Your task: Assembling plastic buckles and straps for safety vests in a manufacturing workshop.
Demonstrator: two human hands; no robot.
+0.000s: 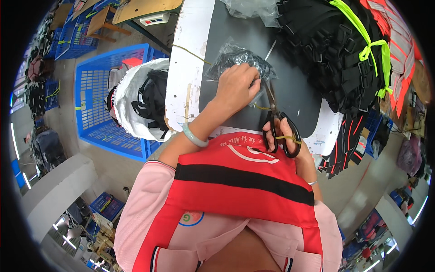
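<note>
A clear plastic bag (240,55) with dark contents lies on the dark grey mat (290,109) in front of me. My left hand (239,86), a pale bangle on its wrist, has its fingers curled down on the near side of this bag, gripping the plastic. Black-handled scissors (273,105) are in my right hand (282,131), which has fingers through the loops. Their blades point away from me and reach the bag's right edge beside my left hand. Yellowish wrapping shows on the handles. How far the blades are apart is hard to make out.
Black straps with buckles (335,50) are heaped at the right, tied with a neon-yellow band (364,52). More clear plastic (253,10) lies at the table's far side. Left of the white table (183,72) stands a blue crate (97,102) with a white sack (136,97) of black items.
</note>
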